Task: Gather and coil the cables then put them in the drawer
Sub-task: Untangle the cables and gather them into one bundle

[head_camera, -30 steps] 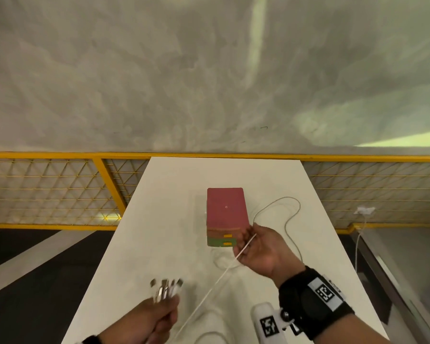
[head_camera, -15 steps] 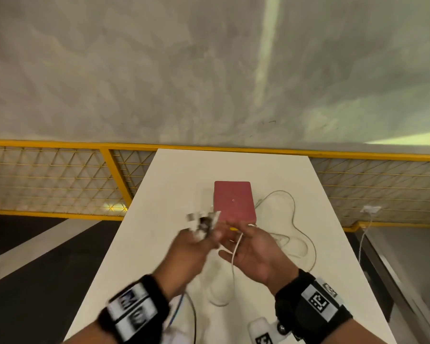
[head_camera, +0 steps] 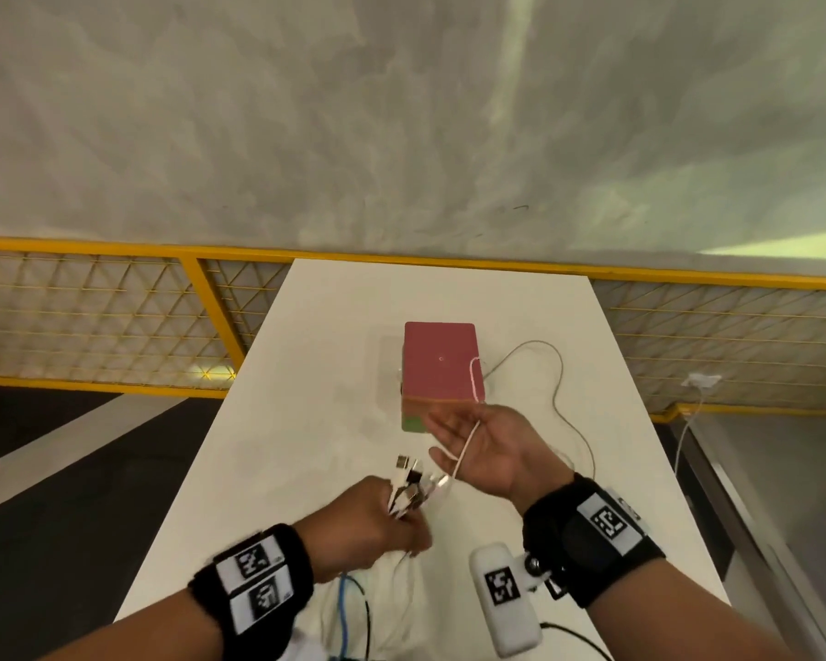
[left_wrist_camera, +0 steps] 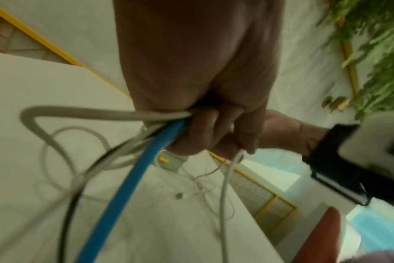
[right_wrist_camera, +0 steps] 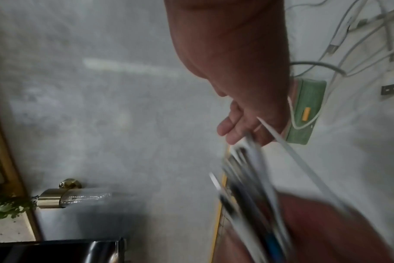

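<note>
Head view: gathering step; the left hand (head_camera: 373, 522) clenches the cable ends (head_camera: 408, 484) at lower centre, the right hand (head_camera: 485, 448) lies released, a white cable (head_camera: 466, 446) across its palm, below the drawer box (head_camera: 442, 369) on the counter (head_camera: 306, 398).

Left wrist view: blue cable (left_wrist_camera: 133, 178) trails from the grip.

Next, probably coiling.

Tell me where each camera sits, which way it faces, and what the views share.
Head: on the head, facing down at the white table; both hands and wristbands show.
Left wrist: along the left hand gripping the cable bundle.
Right wrist: along the open right hand, a white cable across it.
All share the small drawer box.
</note>
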